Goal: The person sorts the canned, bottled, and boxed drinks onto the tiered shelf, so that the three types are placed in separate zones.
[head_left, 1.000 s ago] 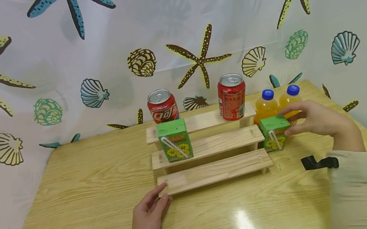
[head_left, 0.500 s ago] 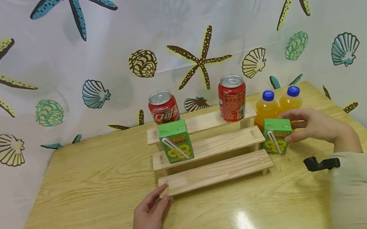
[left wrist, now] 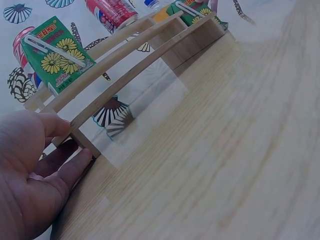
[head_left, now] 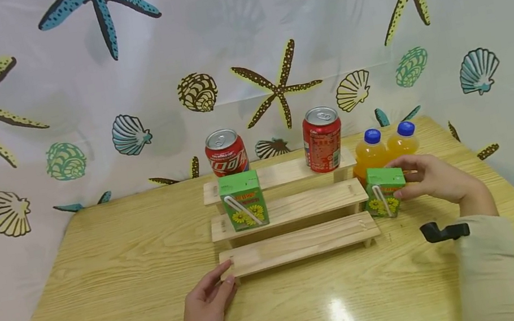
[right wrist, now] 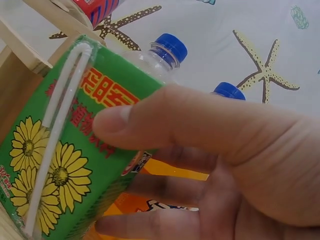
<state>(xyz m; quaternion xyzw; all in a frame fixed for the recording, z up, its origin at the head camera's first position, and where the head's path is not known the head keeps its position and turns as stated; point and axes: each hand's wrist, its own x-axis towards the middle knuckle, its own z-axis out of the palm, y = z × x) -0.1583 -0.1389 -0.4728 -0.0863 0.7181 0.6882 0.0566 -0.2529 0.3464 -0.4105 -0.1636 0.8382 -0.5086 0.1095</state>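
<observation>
A three-step wooden rack stands on the table. My left hand grips the front left end of its lowest step; in the left wrist view its fingers lie on the board's corner and beside the leg. At the rack's right side my right hand holds a green drink carton with a white straw on its front. The right thumb presses the carton's printed face in the right wrist view, the other fingers behind it. A second green drink carton stands on the middle step, at the left.
Two red soda cans, a left one and a right one, stand on the top step. Close behind the held carton are two orange drink bottles with blue caps. A patterned cloth hangs behind the table.
My right fingers have come closer around the carton beside the rack, and it has shifted slightly toward me. The left hand stays at the rack's end.
</observation>
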